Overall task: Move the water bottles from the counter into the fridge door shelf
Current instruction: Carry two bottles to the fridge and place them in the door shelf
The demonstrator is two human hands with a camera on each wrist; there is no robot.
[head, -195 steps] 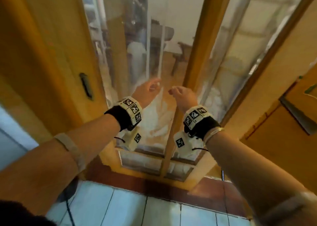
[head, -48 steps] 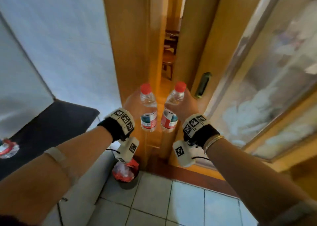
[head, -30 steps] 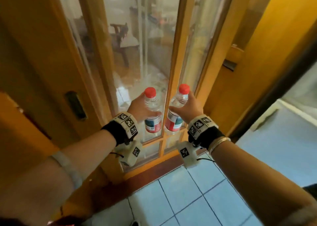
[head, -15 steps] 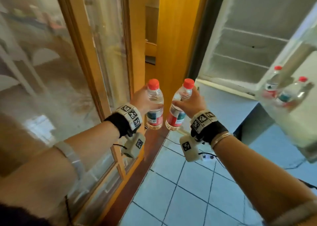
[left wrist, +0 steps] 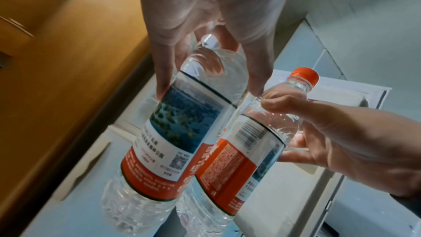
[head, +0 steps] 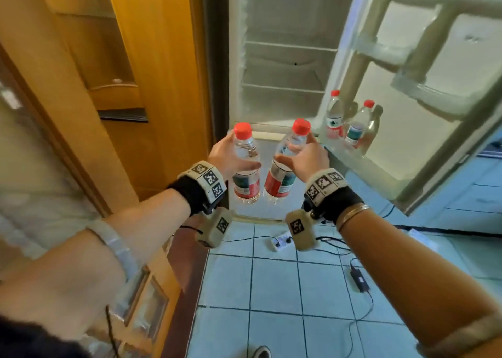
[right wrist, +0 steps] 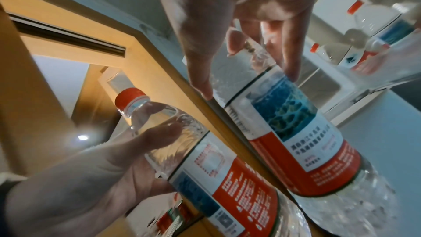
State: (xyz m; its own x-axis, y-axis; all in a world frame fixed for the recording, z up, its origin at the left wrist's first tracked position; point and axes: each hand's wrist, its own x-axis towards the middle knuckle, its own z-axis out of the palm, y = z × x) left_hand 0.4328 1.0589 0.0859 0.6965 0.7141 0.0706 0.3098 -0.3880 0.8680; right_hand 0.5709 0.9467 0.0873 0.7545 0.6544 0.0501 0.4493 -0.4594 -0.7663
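My left hand (head: 231, 158) grips a clear water bottle (head: 245, 164) with a red cap and red label, held upright. My right hand (head: 304, 158) grips a second, alike bottle (head: 285, 167) beside it, tilted slightly right. The left wrist view has the left bottle (left wrist: 182, 123) in the near fingers and the right bottle (left wrist: 262, 123) beside it. In the right wrist view the right bottle (right wrist: 296, 132) hangs under my fingers. Both are in front of the open fridge (head: 285, 58). Two more bottles (head: 334, 115) (head: 358, 125) stand in the door shelf (head: 353, 158) at right.
A wooden door frame (head: 163, 72) stands left of the fridge. The open fridge door (head: 434, 99) swings out to the right with upper shelves (head: 423, 96). On the tiled floor lie a power strip (head: 279, 242), cables and a black adapter (head: 360, 279).
The view has swung right from the glass door to face the open fridge. Both hands still hold their bottles, now nearer the fridge and its door shelf.
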